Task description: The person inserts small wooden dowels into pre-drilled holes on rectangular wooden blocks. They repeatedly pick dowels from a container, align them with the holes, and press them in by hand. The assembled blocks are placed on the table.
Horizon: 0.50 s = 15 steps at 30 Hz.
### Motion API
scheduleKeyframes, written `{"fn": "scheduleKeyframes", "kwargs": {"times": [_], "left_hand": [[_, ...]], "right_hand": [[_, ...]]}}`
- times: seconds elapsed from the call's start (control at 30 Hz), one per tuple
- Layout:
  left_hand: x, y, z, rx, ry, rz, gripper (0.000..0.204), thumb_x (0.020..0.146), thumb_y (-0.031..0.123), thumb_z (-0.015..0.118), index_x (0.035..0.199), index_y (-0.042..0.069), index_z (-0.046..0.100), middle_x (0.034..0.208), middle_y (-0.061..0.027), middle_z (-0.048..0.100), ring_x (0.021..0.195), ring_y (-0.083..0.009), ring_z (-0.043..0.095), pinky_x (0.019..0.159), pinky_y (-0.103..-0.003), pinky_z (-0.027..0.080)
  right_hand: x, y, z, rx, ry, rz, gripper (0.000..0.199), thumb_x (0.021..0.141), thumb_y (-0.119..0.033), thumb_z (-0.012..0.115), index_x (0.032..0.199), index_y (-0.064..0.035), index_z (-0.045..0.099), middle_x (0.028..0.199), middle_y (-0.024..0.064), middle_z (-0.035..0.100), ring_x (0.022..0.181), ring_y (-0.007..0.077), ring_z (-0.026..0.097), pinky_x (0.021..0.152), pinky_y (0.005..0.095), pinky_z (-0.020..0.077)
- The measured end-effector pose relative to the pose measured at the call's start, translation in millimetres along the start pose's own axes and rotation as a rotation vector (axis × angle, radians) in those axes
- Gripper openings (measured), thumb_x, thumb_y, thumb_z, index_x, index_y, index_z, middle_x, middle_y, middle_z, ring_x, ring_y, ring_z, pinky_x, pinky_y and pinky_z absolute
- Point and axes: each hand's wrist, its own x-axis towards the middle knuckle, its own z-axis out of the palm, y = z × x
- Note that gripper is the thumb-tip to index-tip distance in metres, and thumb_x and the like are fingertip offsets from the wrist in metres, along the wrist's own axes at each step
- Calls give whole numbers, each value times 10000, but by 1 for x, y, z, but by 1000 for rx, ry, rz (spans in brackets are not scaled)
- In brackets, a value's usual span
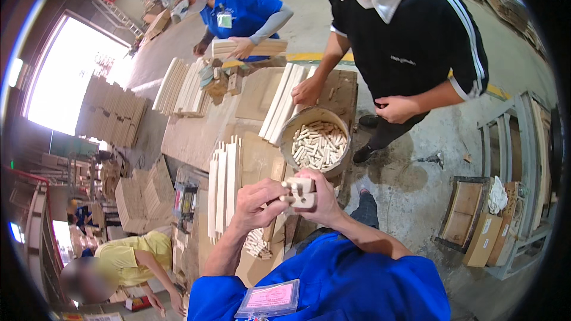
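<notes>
My right hand [324, 197] grips two pale wooden slats [304, 200] side by side, their ends facing me with holes in them. Short round dowels [285, 185] stick out from these ends toward the left. Closed in a pinch, my left hand [260, 201] has its fingertips at the dowels. Just beyond my hands is a round bucket [286, 159] full of loose wooden dowels [319, 144]. A smaller heap of dowels [257, 244] lies on the worktable below my left wrist. To the left of my left hand lies a row of long pale slats [221, 184].
Across the worktable [196, 139], a person in black [410, 41] reaches toward more slats [279, 104]. Farther off, a person in blue [241, 15] holds a slat bundle. A person in yellow [134, 258] bends at lower left. Crates and a metal rack [517, 142] stand right.
</notes>
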Motion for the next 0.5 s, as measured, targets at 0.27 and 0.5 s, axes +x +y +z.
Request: {"fn": "scheduleKeyframes", "kwargs": {"times": [0.27,0.5], "left_hand": [[80,-159,105,422,-721,-549,313,803,272,774,908,-22,748,864,-228,737,796,-359,721,775,-433,574],[70,-194,146,355,-869,-660,304,738,159,805,1003,25,744,802,-143,734,671,-212,692,626,-373,560]], "right_hand": [[-22,5,-10,44,25,-65,751,664,-91,881,1275,-52,445,1243,174,592,1094,293,635,929,393,528],[-13,7,-20,36,47,-6,749,672,-102,870,1287,-47,446,1243,146,609,1023,263,665,893,376,542]]}}
